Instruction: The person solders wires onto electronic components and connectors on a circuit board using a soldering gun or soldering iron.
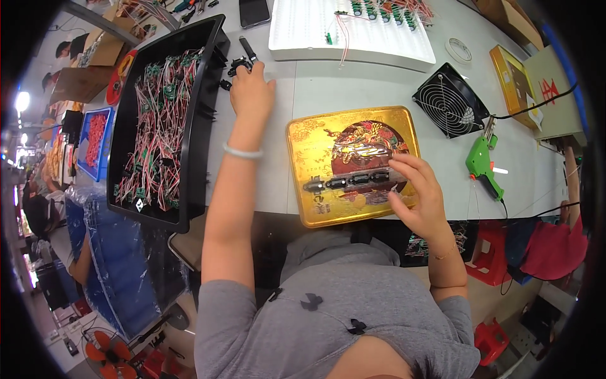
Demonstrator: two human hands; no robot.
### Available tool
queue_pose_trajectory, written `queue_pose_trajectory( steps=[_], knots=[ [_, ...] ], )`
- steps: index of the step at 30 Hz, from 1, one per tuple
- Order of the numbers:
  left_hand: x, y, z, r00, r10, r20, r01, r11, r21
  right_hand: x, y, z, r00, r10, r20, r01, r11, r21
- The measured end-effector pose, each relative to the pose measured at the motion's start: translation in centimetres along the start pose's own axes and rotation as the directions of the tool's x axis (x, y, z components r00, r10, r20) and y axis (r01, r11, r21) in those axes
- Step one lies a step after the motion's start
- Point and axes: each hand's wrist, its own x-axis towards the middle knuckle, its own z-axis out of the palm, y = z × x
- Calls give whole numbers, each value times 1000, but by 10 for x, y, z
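Observation:
My left hand reaches to a few small black plastic parts beside the black tray, its fingertips at them and its thumb spread apart. A black pen-like tool lies just past its fingers. In front of me a gold tin lid with a dark round printed picture lies on the table. Across it runs a row of several small black parts. My right hand hovers at the lid's right side, thumb and fingers apart around the row's right end, holding nothing I can see.
A deep black tray of wired green circuit boards stands left. At the back are a white foam block with boards and a phone. To the right lie a black fan, tape roll and green glue gun with cable.

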Motion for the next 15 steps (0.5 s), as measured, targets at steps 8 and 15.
queue_pose_trajectory(
  steps=[8, 15],
  knots=[
    [-38, 28, -48, 908, 95, 407, 314, 488, -815, -33, 11, -1, 994, 94, -62, -74, 961, 266],
    [-149, 111, -96, 738, 399, 544, 667, -308, -679, -35, -8, 26, 980, 87, -177, -13, 925, 380]
  ],
)
